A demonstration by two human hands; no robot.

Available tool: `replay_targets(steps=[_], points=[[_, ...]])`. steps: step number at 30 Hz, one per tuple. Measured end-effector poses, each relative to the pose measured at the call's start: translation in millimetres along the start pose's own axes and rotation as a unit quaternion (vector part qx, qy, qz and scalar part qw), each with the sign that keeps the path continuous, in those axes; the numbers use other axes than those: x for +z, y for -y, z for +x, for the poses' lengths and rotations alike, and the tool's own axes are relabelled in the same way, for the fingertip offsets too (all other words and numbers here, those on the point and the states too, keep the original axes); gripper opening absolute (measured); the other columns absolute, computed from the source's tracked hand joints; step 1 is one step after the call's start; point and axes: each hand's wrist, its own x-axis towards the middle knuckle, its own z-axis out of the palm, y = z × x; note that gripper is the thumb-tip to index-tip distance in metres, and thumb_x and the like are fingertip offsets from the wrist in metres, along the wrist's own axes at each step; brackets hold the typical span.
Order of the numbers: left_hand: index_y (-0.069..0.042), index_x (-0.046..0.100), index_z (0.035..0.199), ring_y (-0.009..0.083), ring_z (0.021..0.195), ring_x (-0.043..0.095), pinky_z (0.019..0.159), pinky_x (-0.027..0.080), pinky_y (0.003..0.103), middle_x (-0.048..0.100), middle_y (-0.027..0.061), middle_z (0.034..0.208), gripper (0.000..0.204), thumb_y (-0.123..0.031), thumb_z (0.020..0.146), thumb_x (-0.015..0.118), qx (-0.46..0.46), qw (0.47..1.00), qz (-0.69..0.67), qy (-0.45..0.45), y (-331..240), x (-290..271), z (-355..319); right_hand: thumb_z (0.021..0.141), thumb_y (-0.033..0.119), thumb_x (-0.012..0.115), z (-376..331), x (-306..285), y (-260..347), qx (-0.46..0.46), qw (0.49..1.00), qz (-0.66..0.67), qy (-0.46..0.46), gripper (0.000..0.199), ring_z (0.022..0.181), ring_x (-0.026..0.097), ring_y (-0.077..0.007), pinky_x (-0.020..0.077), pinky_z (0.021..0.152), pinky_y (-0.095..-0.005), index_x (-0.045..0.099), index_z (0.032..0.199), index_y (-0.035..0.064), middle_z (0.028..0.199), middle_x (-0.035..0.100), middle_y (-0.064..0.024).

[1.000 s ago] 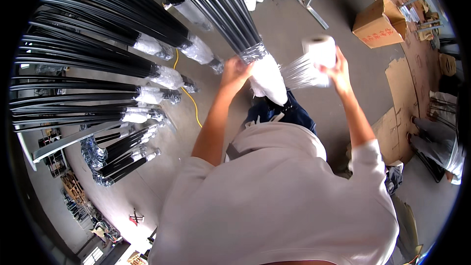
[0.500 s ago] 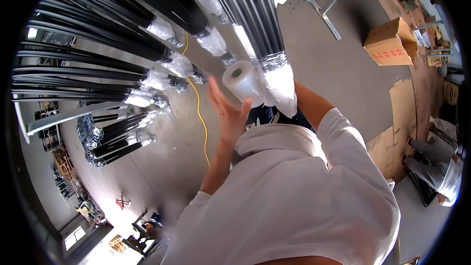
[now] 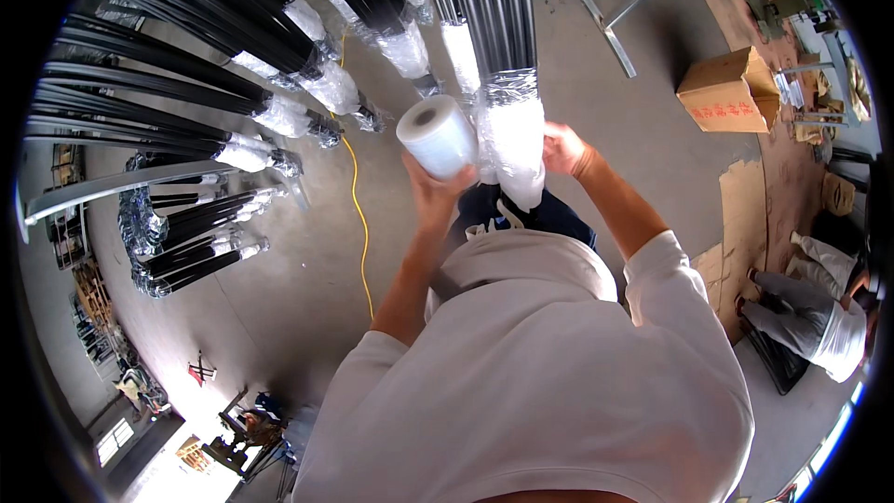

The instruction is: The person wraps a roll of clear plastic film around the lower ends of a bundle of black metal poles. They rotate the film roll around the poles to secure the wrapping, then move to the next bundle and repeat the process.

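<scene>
My left hand [image 3: 434, 194] is closed around the lower part of a roll of clear stretch film [image 3: 436, 137], left of a bundle of black tubes [image 3: 500, 14]. White and clear film covers the near end [image 3: 514, 144] of that bundle, which points towards my body. The roll stands close beside this wrapped end. On its other side is my right hand [image 3: 564, 149], with loosely bent fingers at the edge of the film and nothing visible in them. Some of its fingertips are hard to make out against the bright wrap.
More black tube bundles [image 3: 307, 74] with wrapped ends fan out on the left, beside a metal rack bar [image 3: 130, 188]. A yellow cable [image 3: 358, 214] runs along the floor. At the right are an open cardboard box [image 3: 731, 93], flat cardboard [image 3: 742, 205] and another person [image 3: 819, 321].
My left hand has gone from open and raised to holding the film roll, which shifted left. My right hand has come out from behind the wrapped end to its right side.
</scene>
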Motion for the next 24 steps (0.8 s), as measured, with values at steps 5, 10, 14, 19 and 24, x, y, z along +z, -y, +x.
replay_targets(steps=[5, 10, 14, 19, 24], points=[[-0.001, 0.03, 0.123, 0.0191, 0.102, 0.046, 0.082, 0.041, 0.032, 0.044, 0.011, 0.112, 0.077, -0.03, 0.066, 0.072, -0.06, 0.993, 0.0, 0.103, -2.0, -29.0, 10.8, 0.081, 0.055, 0.044, -4.8, 20.5, -11.7, -0.064, 0.998, 0.014, -0.006, 0.071, 0.118, 0.039, -0.0225, 0.0286, 0.1, -0.0381, 0.031, 0.132, 0.0071, 0.129, 0.041, -0.0091], [-0.001, 0.03, 0.126, 0.0198, 0.106, 0.044, 0.087, 0.038, 0.034, 0.045, 0.0095, 0.114, 0.077, -0.025, 0.066, 0.072, -0.083, 0.989, 0.046, 0.111, 0.9, -38.8, -38.1, 0.079, 0.063, 0.039, -20.0, 20.1, -12.0, -0.094, 0.994, -0.054, -0.014, 0.079, 0.12, 0.036, -0.0225, 0.0274, 0.1, -0.0394, 0.024, 0.135, 0.0094, 0.134, 0.035, -0.0091], [-0.002, 0.027, 0.127, 0.0219, 0.107, 0.044, 0.088, 0.038, 0.036, 0.044, 0.0102, 0.115, 0.083, -0.012, 0.06, 0.075, -0.022, 0.981, 0.117, 0.155, -6.2, 2.7, -81.5, 0.087, 0.041, 0.046, -41.9, 12.1, -20.0, -0.145, 0.975, -0.109, -0.127, 0.054, 0.116, 0.037, -0.018, 0.0267, 0.099, -0.0317, 0.036, 0.127, 0.0054, 0.126, 0.042, -0.0079], [-0.003, 0.026, 0.121, 0.0261, 0.105, 0.046, 0.086, 0.039, 0.037, 0.044, 0.0135, 0.111, 0.081, -0.007, 0.056, 0.075, 0.049, 0.939, 0.3, 0.161, -21.6, 43.6, -105.2, 0.075, 0.024, 0.064, -113.2, 48.6, -26.4, -0.312, 0.886, -0.332, -0.084, 0.054, 0.108, 0.039, -0.018, 0.0323, 0.092, -0.0304, 0.041, 0.12, 0.0042, 0.113, 0.044, -0.008], [-0.003, 0.026, 0.12, 0.0255, 0.103, 0.047, 0.084, 0.04, 0.038, 0.044, 0.0145, 0.112, 0.079, -0.012, 0.059, 0.075, 0.059, 0.957, 0.239, 0.155, -27.7, 81.2, -123.0, 0.061, 0.029, 0.074, -129.2, 66.8, -32.1, -0.285, 0.861, -0.397, -0.143, 0.084, 0.116, 0.032, -0.0241, 0.0298, 0.096, -0.0347, 0.03, 0.128, 0.0037, 0.122, 0.034, -0.0137]])
